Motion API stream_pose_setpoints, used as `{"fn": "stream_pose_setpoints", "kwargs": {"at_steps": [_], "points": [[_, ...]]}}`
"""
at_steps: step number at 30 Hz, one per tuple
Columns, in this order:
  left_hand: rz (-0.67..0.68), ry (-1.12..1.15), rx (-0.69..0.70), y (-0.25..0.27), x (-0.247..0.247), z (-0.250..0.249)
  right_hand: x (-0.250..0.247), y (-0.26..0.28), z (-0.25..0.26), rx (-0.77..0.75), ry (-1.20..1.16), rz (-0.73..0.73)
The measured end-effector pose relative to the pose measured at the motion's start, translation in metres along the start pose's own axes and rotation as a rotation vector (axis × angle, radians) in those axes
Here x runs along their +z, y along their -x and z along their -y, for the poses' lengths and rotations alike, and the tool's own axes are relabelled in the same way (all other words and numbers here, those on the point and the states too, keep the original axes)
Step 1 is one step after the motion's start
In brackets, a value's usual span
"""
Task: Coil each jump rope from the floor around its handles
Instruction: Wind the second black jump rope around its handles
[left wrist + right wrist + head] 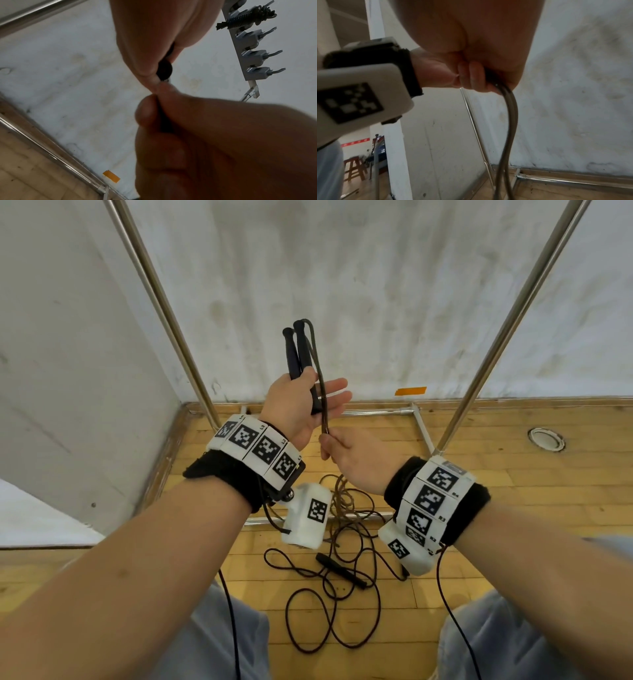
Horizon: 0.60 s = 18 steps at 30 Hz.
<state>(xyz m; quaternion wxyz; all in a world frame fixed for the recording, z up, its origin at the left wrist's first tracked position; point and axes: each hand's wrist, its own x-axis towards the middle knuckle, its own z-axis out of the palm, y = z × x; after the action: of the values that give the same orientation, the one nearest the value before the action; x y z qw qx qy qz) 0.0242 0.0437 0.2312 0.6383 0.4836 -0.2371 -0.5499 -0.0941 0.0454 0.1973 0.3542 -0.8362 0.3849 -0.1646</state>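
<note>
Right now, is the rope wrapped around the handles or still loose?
Still loose. The handles in the left hand are bare, and the rope runs straight down to the right hand.

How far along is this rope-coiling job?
Early on. Done: two black handles are gathered upright in the left hand, thumb over them. In hand: the right hand pinches the brown rope just below, no wraps visible yet. Left: a loose tangle with another handle lies on the floor.
</note>
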Motion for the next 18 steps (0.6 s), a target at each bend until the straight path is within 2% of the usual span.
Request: {"fn": "stream_pose_setpoints", "kwargs": {"at_steps": [7, 13, 18], "points": [[-0.088, 0.032, -0.054, -0.005, -0.005, -0.004, 0.003, 0.003, -0.003, 0.021, -0.062, 0.033], [-0.104, -0.044, -0.003, -0.007, -0.006, -0.009, -0.002, -0.003, -0.01, 0.02, -0.031, 0.032], [-0.08, 0.039, -0.034, -0.008, -0.008, -0.016, 0.003, -0.003, -0.018, 0.042, -0.027, 0.019]]}}
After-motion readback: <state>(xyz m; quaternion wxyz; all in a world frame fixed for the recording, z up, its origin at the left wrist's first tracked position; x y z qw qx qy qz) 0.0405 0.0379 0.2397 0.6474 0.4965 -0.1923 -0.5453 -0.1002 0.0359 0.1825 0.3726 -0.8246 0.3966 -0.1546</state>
